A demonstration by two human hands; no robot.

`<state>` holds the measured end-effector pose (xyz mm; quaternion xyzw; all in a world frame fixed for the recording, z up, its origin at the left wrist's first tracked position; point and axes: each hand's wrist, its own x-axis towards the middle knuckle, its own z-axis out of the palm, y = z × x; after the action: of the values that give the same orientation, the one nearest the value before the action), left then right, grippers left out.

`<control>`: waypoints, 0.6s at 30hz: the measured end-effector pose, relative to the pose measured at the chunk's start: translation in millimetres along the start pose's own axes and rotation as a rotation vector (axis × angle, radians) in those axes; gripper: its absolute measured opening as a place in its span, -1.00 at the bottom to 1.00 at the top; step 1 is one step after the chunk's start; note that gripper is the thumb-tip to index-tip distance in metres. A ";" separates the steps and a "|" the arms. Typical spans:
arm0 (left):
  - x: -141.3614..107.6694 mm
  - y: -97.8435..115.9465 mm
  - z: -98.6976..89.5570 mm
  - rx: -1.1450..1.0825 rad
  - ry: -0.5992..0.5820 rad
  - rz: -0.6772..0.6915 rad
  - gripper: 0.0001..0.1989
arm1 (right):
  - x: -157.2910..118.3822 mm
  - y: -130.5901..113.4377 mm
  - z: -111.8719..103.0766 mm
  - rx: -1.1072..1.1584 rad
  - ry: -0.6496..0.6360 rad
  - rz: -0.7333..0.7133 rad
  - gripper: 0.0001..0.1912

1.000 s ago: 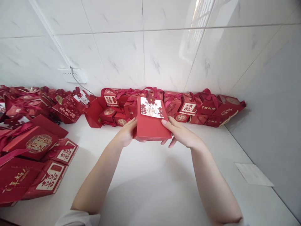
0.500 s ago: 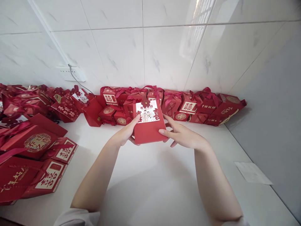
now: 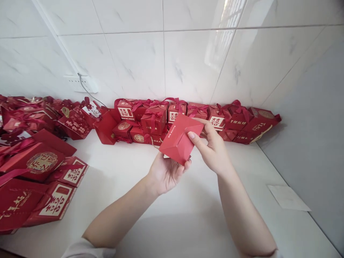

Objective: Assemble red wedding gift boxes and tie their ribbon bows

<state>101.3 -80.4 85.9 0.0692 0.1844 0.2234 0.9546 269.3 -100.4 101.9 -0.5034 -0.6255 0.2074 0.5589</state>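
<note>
Holding red box (image 3: pixel 179 138), left hand (image 3: pixel 166 175) cupped, right (image 3: pixel 212 148) curled.

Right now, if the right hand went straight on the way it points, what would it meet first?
The right hand already touches the held red box; past that, probably the row of boxes by the wall, though depth is unclear.

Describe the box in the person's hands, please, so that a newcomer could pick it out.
Along the tiled wall, at the back of the white table, runs a row of boxes. In front of it, the left hand and right hand hold the box. Unlike its ribboned neighbours, it is in hand, its red side bearing small pale print.
</note>
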 end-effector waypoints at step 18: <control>0.6 19.8 0.7 0.120 0.063 0.156 -0.58 | 0.8 10.9 28.0 -0.215 0.085 -0.007 -0.28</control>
<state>94.1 -62.6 90.6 0.1335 0.2216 0.2878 0.9221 248.3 -86.8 85.3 -0.5666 -0.6216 0.1152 0.5285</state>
